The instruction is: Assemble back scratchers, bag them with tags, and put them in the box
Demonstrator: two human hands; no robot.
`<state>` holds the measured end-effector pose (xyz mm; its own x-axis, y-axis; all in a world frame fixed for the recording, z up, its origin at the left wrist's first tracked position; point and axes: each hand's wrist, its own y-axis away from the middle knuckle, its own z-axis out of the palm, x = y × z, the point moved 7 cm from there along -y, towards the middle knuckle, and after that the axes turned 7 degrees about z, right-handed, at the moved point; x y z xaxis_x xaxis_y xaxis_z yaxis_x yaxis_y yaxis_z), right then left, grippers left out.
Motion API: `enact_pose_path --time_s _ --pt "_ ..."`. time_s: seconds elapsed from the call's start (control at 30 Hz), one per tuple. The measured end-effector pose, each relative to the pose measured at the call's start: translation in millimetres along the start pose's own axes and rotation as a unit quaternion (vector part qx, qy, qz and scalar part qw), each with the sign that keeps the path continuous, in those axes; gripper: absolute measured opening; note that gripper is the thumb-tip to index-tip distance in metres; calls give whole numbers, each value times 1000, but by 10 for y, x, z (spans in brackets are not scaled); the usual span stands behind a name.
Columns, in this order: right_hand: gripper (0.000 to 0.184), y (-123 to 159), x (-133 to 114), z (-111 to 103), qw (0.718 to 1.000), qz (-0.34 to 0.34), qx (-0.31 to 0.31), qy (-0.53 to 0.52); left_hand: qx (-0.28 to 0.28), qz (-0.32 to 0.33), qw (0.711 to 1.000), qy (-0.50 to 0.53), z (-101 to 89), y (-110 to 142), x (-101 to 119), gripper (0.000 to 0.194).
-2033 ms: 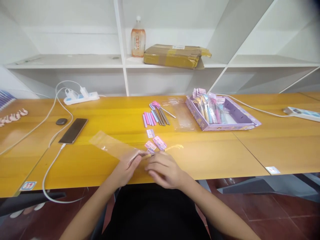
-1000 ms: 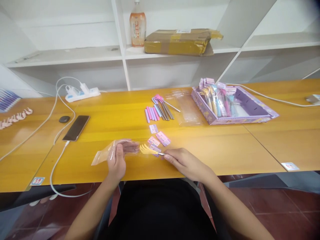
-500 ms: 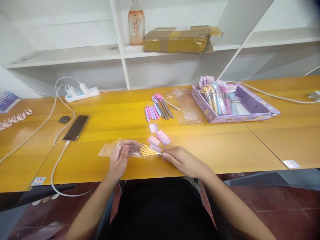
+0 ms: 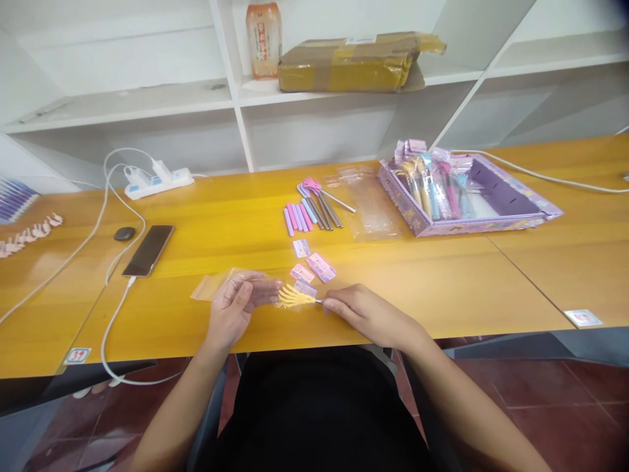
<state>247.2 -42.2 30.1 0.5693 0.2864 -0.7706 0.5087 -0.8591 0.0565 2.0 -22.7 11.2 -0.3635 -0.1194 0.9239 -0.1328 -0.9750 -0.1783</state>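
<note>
My left hand holds a clear plastic bag near the front edge of the yellow table. My right hand pinches the thin metal stem of a small yellow claw-shaped scratcher, whose head lies at the bag's mouth. Small pink and purple labels lie just behind the hands.
A row of pink, purple and grey sticks and empty clear bags lie mid-table. A purple tray with packed items sits right. A phone, cable, mouse and power strip are left. Shelves hold a bottle and a parcel.
The yellow scratcher was drawn out, turned head-first toward the bag, and its head now sits at the bag's opening. The left hand shifted its hold along the bag. The view tilted down slightly.
</note>
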Motion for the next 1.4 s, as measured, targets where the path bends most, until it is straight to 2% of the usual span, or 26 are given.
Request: enact_pose_path --time_s 0.17,0.37,0.43,0.53,0.63,0.77,0.87,1.0,1.07,1.13,1.27,1.33,1.4 --pt "53 2 12 26 1000 10 -26 2 -3 -34 999 2 -9 12 -64 35" --pt "44 -54 -76 176 999 46 -2 8 -60 -77 988 -123 32 43 -185 41" --pt "37 -54 -91 190 998 56 6 -14 -31 -67 991 -109 16 17 -165 41" --pt "31 -20 -57 106 997 51 30 -51 77 -14 995 -55 -89 -47 -60 43" --pt "32 37 41 -58 993 45 63 -91 167 36 985 -11 -203 -84 42 38" --pt "35 77 119 -143 983 28 34 -177 197 47 979 23 -256 -96 82 32" --pt "34 68 128 -91 967 31 2 -254 168 28 985 30 -213 -88 71 33" --pt "34 -2 151 119 928 72 -15 -366 81 -16 996 19 -68 -60 28 35" --pt "39 -59 131 250 918 74 -15 -390 38 -45 998 9 3 -32 -9 37" --pt "46 -121 102 329 923 58 24 -380 -9 -70 997 -10 71 -4 -45 40" --pt "59 -183 47 404 938 20 160 -308 -145 -121 975 -113 214 69 -149 40" --pt "58 -190 18 474 942 14 176 -284 -175 -133 963 -157 223 89 -185 38" --pt "50 -180 -14 527 950 4 164 -267 -169 -136 962 -166 201 88 -195 40"
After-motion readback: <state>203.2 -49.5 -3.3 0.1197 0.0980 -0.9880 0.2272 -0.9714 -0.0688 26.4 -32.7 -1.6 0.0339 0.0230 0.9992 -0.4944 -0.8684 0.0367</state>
